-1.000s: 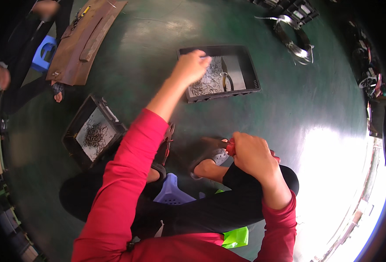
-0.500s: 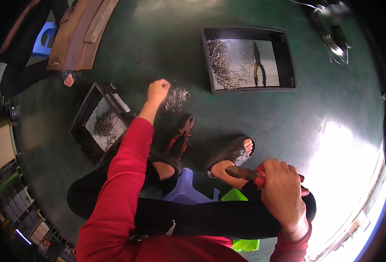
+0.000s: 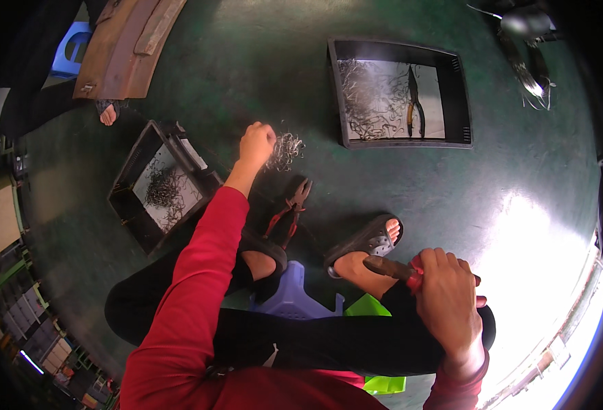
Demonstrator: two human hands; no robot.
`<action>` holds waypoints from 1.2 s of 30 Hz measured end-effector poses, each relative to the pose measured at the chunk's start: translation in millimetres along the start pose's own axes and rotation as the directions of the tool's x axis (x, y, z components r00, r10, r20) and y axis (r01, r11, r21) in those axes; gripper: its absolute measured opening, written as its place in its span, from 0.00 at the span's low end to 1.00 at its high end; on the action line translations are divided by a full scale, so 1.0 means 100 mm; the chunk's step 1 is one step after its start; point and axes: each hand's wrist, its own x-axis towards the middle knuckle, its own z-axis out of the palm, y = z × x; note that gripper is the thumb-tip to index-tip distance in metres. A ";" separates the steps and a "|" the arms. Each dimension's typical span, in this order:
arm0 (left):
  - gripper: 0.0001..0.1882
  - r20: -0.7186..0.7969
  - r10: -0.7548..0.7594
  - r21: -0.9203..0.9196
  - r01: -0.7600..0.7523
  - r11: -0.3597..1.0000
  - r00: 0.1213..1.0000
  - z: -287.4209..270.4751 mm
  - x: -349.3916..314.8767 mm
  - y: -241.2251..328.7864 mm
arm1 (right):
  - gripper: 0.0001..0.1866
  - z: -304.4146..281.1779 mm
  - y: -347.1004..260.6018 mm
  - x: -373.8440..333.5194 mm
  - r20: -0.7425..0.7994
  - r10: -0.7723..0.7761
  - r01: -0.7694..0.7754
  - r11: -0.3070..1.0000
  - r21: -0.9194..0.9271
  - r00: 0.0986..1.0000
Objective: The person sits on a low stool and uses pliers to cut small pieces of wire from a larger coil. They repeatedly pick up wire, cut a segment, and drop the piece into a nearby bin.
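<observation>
My left hand (image 3: 256, 143) reaches out over the floor to the left edge of a small pile of bent wire pieces (image 3: 288, 150). Its fingers are curled together, and whatever lies between them is too small to make out. Above my right knee, my right hand (image 3: 446, 301) is wrapped round the red handles of a pair of pliers (image 3: 391, 268), whose dark jaws point left. A second pair of red-handled pliers (image 3: 297, 198) lies on the floor between the wire pile and my left foot.
A black tray (image 3: 405, 144) with wire hooks and long-nosed pliers (image 3: 415, 102) stands far right of the pile. To the left, another black tray (image 3: 127, 208) holds more wire pieces. A wire bundle (image 3: 530, 75) lies far right. A person's foot (image 3: 108, 114) shows beside a wooden bench (image 3: 114, 61).
My left hand stays by the wire pile with its fingers still curled. My right hand keeps its grip on the pliers. The whole view has shifted slightly.
</observation>
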 end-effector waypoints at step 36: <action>0.03 -0.354 -0.096 -0.927 -0.363 -0.098 0.930 -2.56 -1.72 2.08 | 0.19 -0.25 -0.94 -0.10 0.199 -0.374 -0.037 0.399 0.916 0.906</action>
